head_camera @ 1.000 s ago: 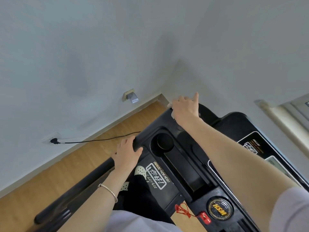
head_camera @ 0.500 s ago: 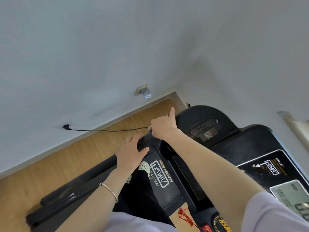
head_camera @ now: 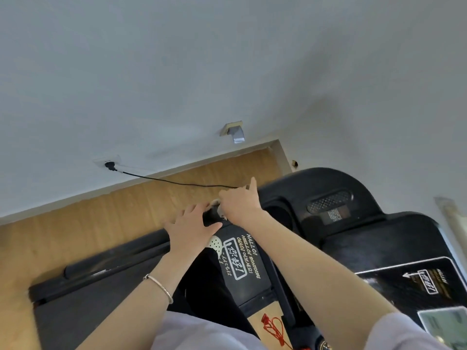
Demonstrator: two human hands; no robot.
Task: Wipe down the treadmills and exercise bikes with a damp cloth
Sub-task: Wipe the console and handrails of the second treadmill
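Left hand rests on the treadmill handrail, grip spread; right hand's grip seemingly pinches a cloth.

Pale wall, skirting board at its foot, wooden floor, wall socket holding a black plug, thin black cable running right, small beige-and-silver fitting low on the wall.

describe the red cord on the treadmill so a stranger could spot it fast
Find the black treadmill console at lower right. Below its white-lettered panel, near the picture's bottom edge, a thin looped cord lies against a tan surface. It is the only bright red thing there.
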